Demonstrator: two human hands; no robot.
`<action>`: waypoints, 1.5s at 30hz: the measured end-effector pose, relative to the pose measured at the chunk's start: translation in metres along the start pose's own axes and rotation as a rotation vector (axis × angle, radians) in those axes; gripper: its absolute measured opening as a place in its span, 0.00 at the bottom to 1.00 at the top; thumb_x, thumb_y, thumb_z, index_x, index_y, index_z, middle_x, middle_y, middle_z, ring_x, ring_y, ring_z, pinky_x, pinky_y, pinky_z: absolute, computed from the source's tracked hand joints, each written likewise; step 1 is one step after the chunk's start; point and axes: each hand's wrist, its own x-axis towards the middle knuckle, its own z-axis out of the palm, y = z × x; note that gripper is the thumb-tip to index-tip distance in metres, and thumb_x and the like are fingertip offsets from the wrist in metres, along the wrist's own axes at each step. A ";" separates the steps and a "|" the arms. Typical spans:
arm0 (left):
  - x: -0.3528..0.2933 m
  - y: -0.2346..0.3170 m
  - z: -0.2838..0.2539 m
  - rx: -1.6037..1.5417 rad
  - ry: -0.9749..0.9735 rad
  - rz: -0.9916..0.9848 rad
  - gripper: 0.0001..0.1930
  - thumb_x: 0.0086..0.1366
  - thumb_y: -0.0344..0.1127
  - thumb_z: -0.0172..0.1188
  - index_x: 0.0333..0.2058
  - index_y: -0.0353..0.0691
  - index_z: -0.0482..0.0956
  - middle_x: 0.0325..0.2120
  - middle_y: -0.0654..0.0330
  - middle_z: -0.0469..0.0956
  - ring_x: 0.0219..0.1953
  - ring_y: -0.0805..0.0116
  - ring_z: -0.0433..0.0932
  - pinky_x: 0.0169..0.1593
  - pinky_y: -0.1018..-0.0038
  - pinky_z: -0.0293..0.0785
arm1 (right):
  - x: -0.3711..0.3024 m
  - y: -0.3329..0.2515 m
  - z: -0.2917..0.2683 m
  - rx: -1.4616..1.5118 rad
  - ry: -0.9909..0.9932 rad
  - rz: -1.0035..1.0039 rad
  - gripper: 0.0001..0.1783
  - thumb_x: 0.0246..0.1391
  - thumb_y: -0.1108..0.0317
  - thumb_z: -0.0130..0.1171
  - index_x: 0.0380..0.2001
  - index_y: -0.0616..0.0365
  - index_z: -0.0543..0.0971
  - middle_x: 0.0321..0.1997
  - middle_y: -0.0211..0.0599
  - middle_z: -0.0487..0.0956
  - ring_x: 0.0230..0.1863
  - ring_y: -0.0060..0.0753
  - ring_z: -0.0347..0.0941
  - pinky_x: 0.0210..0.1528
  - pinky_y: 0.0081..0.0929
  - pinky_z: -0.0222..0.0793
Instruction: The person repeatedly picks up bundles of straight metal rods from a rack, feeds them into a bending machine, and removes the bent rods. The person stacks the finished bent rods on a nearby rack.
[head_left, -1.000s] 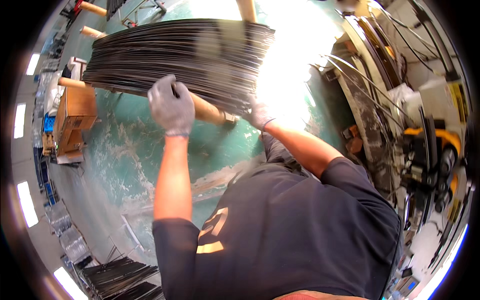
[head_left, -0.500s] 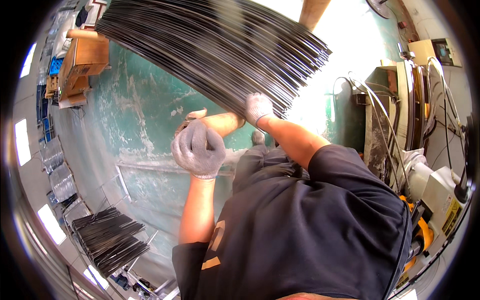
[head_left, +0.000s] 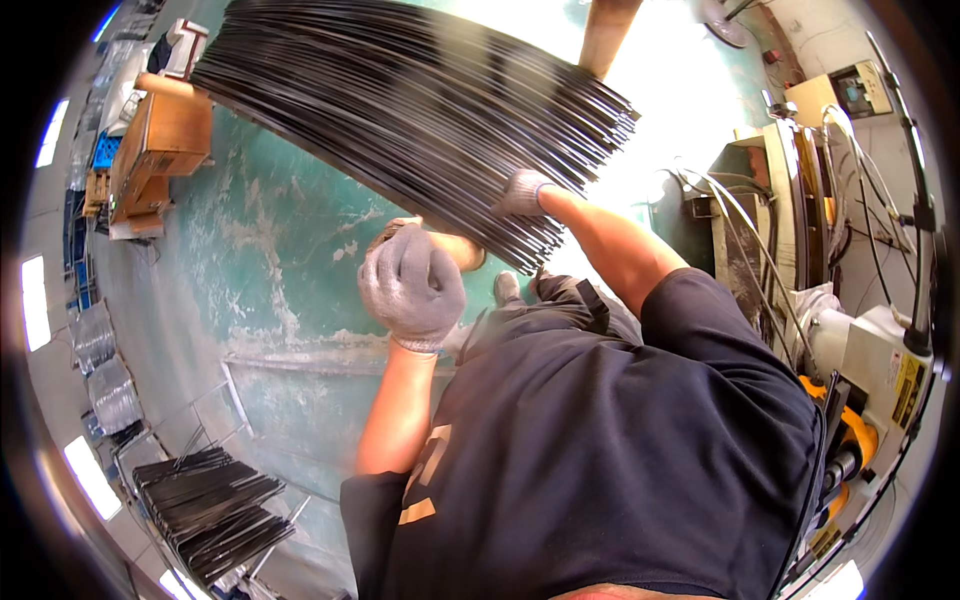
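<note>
A wide bundle of long, thin black rods (head_left: pixel 400 110) slants across the upper part of the view, with its near ends fanned out towards me. My right hand (head_left: pixel 522 192), in a light knit glove, is closed at the edge of the bundle near those ends. Its fingertips are partly hidden among the rods. Left of it, apart from the bundle, my left hand (head_left: pixel 412 285) is raised in a grey glove with its fingers curled. What lies inside that grip, if anything, is hidden. Behind this hand, a round wooden beam (head_left: pixel 455 248) sticks out from beneath the rods.
Another wooden beam (head_left: pixel 610 35) shows beyond the bundle. A brown wooden cabinet (head_left: pixel 165 135) stands far left. More black rods (head_left: pixel 210 510) lie on a rack at lower left. Machinery with looping cables (head_left: pixel 755 215) lines the right side, above a worn green floor (head_left: pixel 290 230).
My right hand has shifted slightly right along the rod ends and turned. My left hand has moved a little to the right, still curled. The whole view has also shifted slightly.
</note>
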 end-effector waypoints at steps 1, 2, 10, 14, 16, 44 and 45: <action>0.001 0.002 -0.006 -0.054 -0.013 -0.026 0.11 0.60 0.24 0.63 0.41 0.42 0.81 0.41 0.59 0.83 0.41 0.55 0.81 0.50 0.60 0.77 | -0.010 -0.002 -0.006 0.041 -0.028 0.024 0.30 0.48 0.43 0.69 0.41 0.62 0.89 0.41 0.52 0.87 0.45 0.48 0.85 0.49 0.42 0.78; 0.002 0.005 -0.013 -0.104 -0.029 -0.048 0.10 0.60 0.24 0.63 0.41 0.41 0.80 0.40 0.58 0.83 0.42 0.55 0.80 0.52 0.59 0.77 | -0.025 -0.009 -0.017 0.086 -0.056 0.042 0.30 0.49 0.44 0.69 0.40 0.62 0.89 0.41 0.53 0.87 0.45 0.50 0.85 0.49 0.42 0.78; -0.020 0.056 -0.040 -0.686 -0.339 0.009 0.09 0.61 0.20 0.64 0.40 0.36 0.82 0.36 0.58 0.83 0.39 0.62 0.82 0.49 0.67 0.78 | -0.048 0.011 0.002 -0.034 0.244 -0.113 0.29 0.61 0.43 0.62 0.40 0.63 0.89 0.39 0.55 0.86 0.42 0.53 0.84 0.47 0.45 0.78; -0.079 0.044 0.008 -1.090 -0.697 -0.960 0.06 0.68 0.27 0.64 0.43 0.34 0.83 0.37 0.62 0.84 0.38 0.72 0.81 0.46 0.71 0.79 | -0.071 0.015 0.005 0.080 0.159 0.013 0.38 0.66 0.35 0.58 0.37 0.67 0.87 0.29 0.49 0.83 0.32 0.45 0.82 0.41 0.45 0.77; -0.107 0.032 0.039 -1.065 -0.705 -1.161 0.08 0.71 0.32 0.63 0.44 0.34 0.82 0.37 0.64 0.82 0.40 0.76 0.79 0.47 0.73 0.78 | -0.106 0.021 0.008 0.008 0.100 0.135 0.39 0.64 0.32 0.60 0.35 0.67 0.86 0.26 0.47 0.81 0.30 0.42 0.81 0.40 0.45 0.77; -0.016 0.185 0.001 -2.065 -0.625 -1.240 0.06 0.77 0.34 0.59 0.46 0.39 0.75 0.35 0.63 0.75 0.33 0.69 0.72 0.46 0.68 0.76 | -0.799 0.269 0.511 -0.220 0.882 1.686 0.08 0.61 0.65 0.56 0.40 0.53 0.81 0.49 0.44 0.83 0.52 0.52 0.79 0.56 0.45 0.73; -0.023 0.213 -0.004 -2.090 -0.680 -1.203 0.07 0.77 0.35 0.59 0.47 0.40 0.75 0.36 0.63 0.75 0.34 0.68 0.72 0.47 0.68 0.76 | -0.809 0.295 0.559 -0.202 0.831 1.856 0.10 0.62 0.63 0.55 0.40 0.54 0.81 0.51 0.46 0.83 0.53 0.51 0.79 0.56 0.45 0.74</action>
